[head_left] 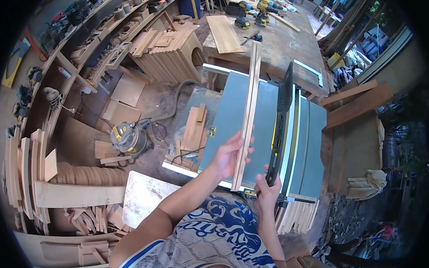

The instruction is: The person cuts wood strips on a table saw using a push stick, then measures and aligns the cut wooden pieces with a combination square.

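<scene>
My left hand (230,154) is wrapped round a long, narrow wooden strip (249,104) and holds it tilted over the grey table saw (223,112). A lengthwise line along the strip looks like a groove or a joint between two pieces. My right hand (267,191) is closed round the lower end of a long black push stick (283,103), beside the saw's pale fence rail (290,126). The push stick's wide end points away from me and hides part of the saw top. The blade cannot be made out.
Beyond the saw, a workbench (287,48) carries a board (224,34) and cordless drills (263,9). On the left, a yellow-black shop vacuum (129,137) stands on the floor with its hose. Timber offcuts (92,218) and shelves line that side. Work gloves (367,183) lie at right.
</scene>
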A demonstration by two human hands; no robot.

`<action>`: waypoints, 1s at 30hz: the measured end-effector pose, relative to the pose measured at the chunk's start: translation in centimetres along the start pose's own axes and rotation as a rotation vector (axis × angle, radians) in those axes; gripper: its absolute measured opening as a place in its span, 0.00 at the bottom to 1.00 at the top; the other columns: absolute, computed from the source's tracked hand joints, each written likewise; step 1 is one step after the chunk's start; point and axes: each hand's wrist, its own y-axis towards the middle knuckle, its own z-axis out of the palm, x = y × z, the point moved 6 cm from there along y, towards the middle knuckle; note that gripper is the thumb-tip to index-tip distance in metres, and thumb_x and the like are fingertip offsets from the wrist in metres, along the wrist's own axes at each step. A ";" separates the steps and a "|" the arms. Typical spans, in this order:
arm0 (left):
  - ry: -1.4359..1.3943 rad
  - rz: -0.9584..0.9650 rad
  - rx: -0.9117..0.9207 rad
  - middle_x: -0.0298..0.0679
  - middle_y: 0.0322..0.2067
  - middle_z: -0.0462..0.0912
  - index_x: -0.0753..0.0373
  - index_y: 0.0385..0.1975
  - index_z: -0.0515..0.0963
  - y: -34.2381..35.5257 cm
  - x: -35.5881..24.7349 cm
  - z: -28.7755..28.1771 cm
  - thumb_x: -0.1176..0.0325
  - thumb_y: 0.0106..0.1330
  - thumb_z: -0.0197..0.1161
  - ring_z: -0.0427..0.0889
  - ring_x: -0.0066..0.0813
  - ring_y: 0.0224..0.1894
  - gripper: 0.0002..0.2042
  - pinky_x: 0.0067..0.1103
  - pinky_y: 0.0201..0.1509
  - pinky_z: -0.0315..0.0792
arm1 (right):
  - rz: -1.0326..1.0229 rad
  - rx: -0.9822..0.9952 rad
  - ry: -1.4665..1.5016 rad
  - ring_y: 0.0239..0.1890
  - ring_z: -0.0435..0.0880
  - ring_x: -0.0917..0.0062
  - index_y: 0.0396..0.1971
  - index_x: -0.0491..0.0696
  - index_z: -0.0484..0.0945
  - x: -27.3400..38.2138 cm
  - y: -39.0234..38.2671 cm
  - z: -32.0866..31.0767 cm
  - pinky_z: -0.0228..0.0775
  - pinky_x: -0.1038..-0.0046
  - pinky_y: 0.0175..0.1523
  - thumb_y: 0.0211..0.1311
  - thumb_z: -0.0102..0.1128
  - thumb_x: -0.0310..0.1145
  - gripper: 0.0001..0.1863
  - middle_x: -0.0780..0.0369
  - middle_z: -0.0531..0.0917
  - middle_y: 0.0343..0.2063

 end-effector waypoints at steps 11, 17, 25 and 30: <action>-0.048 0.005 0.042 0.35 0.47 0.72 0.57 0.73 0.58 -0.5 1.4 0.3 0.64 0.69 0.62 0.76 0.27 0.45 0.33 0.26 0.40 0.77 | -0.012 0.170 -0.001 0.25 0.69 0.91 0.44 0.46 0.70 -1.6 -0.6 2.1 0.59 0.86 0.31 0.52 0.74 0.18 0.23 0.69 0.77 0.26; 0.013 0.009 0.003 0.34 0.47 0.73 0.57 0.72 0.59 -0.1 2.1 0.2 0.63 0.69 0.61 0.77 0.26 0.45 0.32 0.25 0.39 0.78 | 0.006 0.160 0.006 0.26 0.70 0.90 0.46 0.45 0.71 -2.3 -0.2 0.8 0.60 0.85 0.32 0.50 0.75 0.20 0.25 0.68 0.79 0.28; 0.038 0.014 -0.070 0.31 0.44 0.76 0.54 0.70 0.64 1.0 2.9 -0.6 0.60 0.73 0.56 0.76 0.22 0.42 0.26 0.21 0.39 0.77 | 0.069 0.138 -0.036 0.23 0.70 0.90 0.47 0.44 0.71 -2.5 0.0 -0.3 0.59 0.85 0.27 0.53 0.73 0.22 0.23 0.68 0.79 0.29; -0.018 -0.012 -0.116 0.32 0.43 0.76 0.55 0.69 0.65 2.2 3.7 -1.2 0.56 0.73 0.56 0.77 0.23 0.42 0.26 0.23 0.39 0.77 | 0.078 0.132 0.034 0.19 0.69 0.90 0.48 0.44 0.71 -2.7 0.6 -0.9 0.56 0.85 0.21 0.53 0.71 0.22 0.23 0.67 0.80 0.29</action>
